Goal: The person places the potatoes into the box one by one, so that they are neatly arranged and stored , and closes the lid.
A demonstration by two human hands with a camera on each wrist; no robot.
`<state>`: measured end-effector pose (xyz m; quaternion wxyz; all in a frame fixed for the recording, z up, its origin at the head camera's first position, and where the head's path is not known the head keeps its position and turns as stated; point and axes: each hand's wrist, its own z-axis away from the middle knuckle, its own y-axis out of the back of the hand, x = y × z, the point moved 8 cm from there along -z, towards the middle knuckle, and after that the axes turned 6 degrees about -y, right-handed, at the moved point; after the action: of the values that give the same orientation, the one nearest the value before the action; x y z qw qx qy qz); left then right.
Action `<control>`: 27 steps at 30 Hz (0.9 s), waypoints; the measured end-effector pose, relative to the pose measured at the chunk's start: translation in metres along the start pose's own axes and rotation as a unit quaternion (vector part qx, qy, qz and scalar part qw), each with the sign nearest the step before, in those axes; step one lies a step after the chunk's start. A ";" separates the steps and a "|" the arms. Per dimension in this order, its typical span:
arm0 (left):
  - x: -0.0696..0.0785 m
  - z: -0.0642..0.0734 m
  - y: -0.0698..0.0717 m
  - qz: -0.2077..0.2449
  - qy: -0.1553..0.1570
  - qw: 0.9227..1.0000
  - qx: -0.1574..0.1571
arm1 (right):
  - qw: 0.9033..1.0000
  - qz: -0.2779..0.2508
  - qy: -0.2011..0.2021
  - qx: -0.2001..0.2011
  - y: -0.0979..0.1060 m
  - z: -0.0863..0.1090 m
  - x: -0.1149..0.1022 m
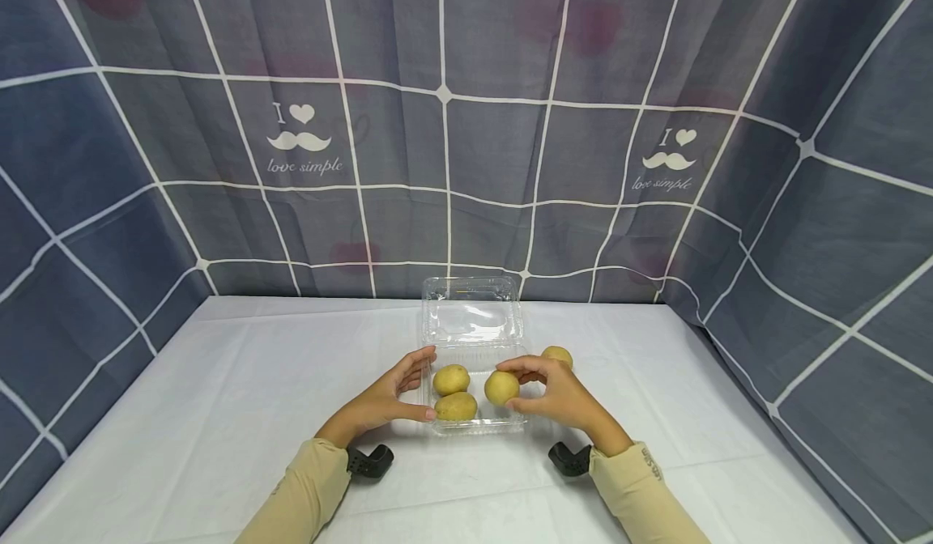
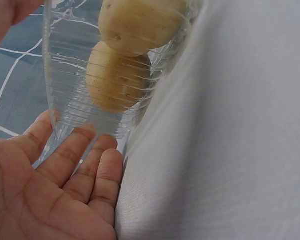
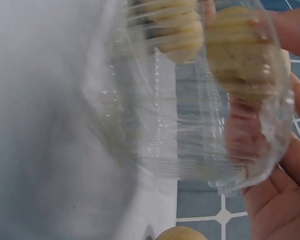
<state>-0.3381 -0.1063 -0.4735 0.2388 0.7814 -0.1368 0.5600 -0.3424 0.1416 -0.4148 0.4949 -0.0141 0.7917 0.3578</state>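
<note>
A clear plastic clamshell box (image 1: 477, 429) stands on the table with its lid (image 1: 472, 317) raised at the back. Two yellow potatoes (image 1: 456, 406) lie in its left half. My right hand (image 1: 557, 390) pinches a third potato (image 1: 501, 388) between thumb and fingers over the box's right half; in the right wrist view this potato (image 3: 242, 55) shows through the clear wall. Along the box's left side, my left hand (image 1: 382, 398) has its thumb by the front corner. Its relaxed fingers (image 2: 107, 175) lie against the ribbed wall in the left wrist view.
Another potato (image 1: 558, 354) lies on the table just right of the box, behind my right hand. White cloth (image 1: 240, 414) covers the table. A dark checked curtain (image 1: 394, 139) hangs along the back and both sides.
</note>
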 end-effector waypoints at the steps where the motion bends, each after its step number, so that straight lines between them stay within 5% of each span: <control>1: 0.000 0.000 0.000 0.000 0.000 1.000 0.000 | 1.000 0.005 0.000 0.000 -0.001 0.000 0.000; 27: 0.002 0.000 0.000 0.001 0.004 1.000 0.005 | 0.994 0.106 0.037 -0.001 -0.011 0.000 -0.004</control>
<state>-0.3370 -0.1062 -0.4715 0.2351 0.7798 -0.1343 0.5644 -0.3362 0.1320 -0.4173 0.4248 0.0559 0.8061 0.4082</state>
